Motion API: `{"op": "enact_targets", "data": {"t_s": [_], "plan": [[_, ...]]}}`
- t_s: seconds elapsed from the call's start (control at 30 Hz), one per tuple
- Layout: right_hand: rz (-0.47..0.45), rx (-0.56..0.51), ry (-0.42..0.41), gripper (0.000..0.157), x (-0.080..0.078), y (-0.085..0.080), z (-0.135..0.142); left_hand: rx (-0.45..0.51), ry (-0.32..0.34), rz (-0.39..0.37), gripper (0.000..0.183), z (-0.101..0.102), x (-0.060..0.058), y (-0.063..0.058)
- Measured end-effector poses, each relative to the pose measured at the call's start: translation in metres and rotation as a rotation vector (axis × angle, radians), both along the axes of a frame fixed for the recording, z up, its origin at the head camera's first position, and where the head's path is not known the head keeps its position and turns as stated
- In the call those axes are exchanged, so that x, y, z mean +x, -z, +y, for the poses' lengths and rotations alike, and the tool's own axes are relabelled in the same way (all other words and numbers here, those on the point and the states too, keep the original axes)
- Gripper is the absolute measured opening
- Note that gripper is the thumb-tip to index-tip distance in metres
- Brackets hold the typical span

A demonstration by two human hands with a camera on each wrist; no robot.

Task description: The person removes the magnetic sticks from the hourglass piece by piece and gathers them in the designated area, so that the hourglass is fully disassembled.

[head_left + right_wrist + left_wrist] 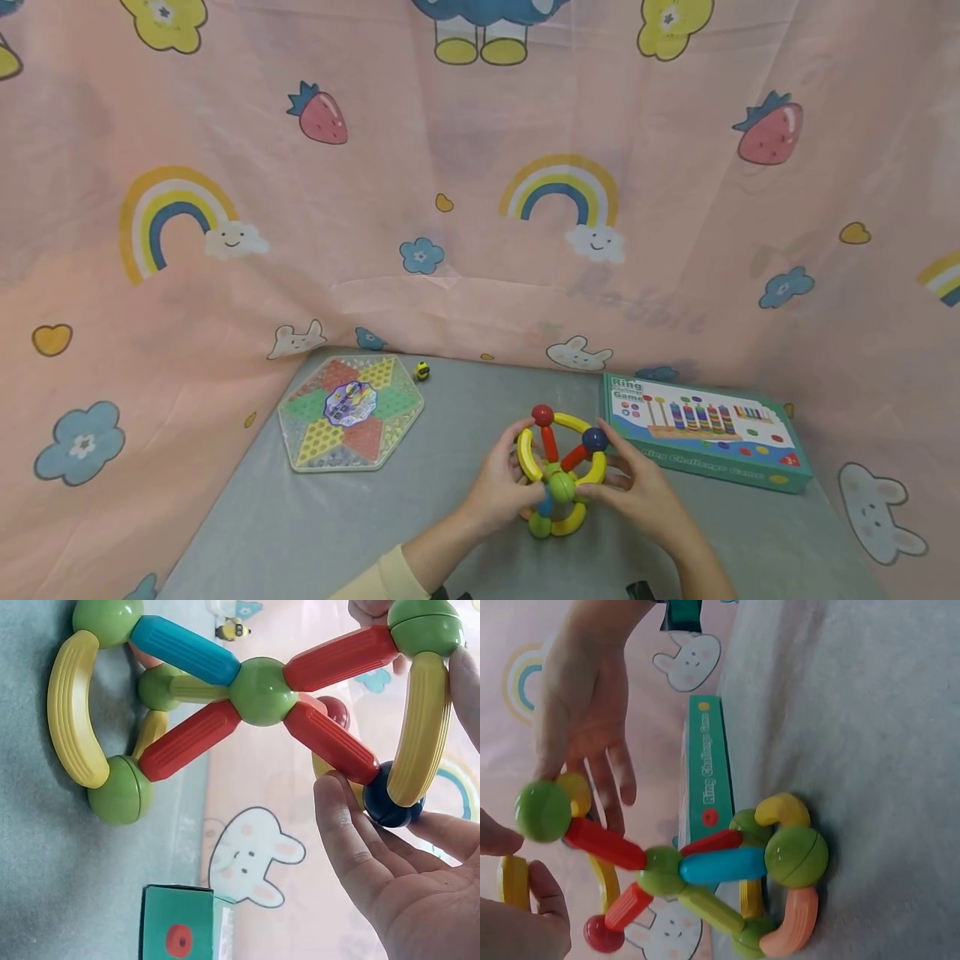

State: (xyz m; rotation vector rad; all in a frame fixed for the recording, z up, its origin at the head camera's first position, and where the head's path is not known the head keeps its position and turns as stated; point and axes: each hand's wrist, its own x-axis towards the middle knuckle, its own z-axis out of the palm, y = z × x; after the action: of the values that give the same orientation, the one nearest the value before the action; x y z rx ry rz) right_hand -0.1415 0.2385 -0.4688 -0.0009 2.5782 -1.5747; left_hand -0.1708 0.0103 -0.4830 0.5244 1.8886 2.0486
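Both hands hold a magnetic stick-and-ball structure [561, 485] of straight red, blue and light green sticks, curved yellow ones and coloured balls. In the left wrist view the left hand [517, 922] pinches a curved yellow stick [514, 881] between thumb and finger. The right hand [420, 892] has its fingers around the navy ball [391, 796] and touches the upper curved yellow stick [420, 727]. A green ball [262, 691] joins the straight sticks at the centre. The lower ring stands on or just above the table; contact is hard to tell.
On the right of the grey table [450, 417] lies a green Ring Challenge Game box [697, 429]. A hexagonal star-patterned board [352, 412] lies on the left, with a small yellow-and-black figure [422, 371] beside it. A pink printed cloth [465, 317] hangs behind.
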Motion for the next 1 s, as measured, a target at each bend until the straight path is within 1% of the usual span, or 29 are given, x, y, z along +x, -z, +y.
{"op": "enact_targets", "data": {"t_s": [0.13, 0.27, 0.33, 0.4, 0.53, 0.63, 0.7, 0.87, 1.0], "plan": [[0.001, 0.016, 0.003, 0.099, 0.0, -0.001, 0.0, -0.015, -0.007, 0.028, 0.087, -0.009, -0.004, -0.001], [0.002, 0.032, -0.002, 0.099, 0.0, -0.003, 0.001, -0.041, -0.011, 0.025, 0.089, -0.022, -0.01, -0.003], [-0.001, 0.034, -0.003, 0.099, -0.001, -0.003, 0.001, -0.074, -0.016, 0.051, 0.087, -0.03, -0.013, -0.002], [-0.003, 0.034, -0.006, 0.099, -0.001, -0.003, 0.002, -0.13, -0.031, 0.096, 0.084, -0.04, -0.015, -0.001], [-0.006, 0.04, -0.011, 0.098, -0.002, -0.003, 0.002, -0.287, -0.094, 0.233, 0.077, -0.063, -0.02, 0.006], [-0.01, 0.043, -0.015, 0.098, -0.001, -0.004, 0.001, -0.382, -0.117, 0.288, 0.076, -0.083, -0.026, 0.013], [-0.008, 0.042, -0.016, 0.098, -0.001, -0.004, 0.001, -0.404, -0.111, 0.288, 0.076, -0.095, -0.029, 0.017], [-0.004, 0.052, -0.009, 0.099, -0.001, -0.004, 0.001, -0.425, -0.1, 0.245, 0.074, -0.122, -0.036, 0.027], [-0.012, 0.056, -0.004, 0.1, 0.0, -0.004, 0.001, -0.501, -0.113, 0.236, 0.072, -0.136, -0.038, 0.037]]}}
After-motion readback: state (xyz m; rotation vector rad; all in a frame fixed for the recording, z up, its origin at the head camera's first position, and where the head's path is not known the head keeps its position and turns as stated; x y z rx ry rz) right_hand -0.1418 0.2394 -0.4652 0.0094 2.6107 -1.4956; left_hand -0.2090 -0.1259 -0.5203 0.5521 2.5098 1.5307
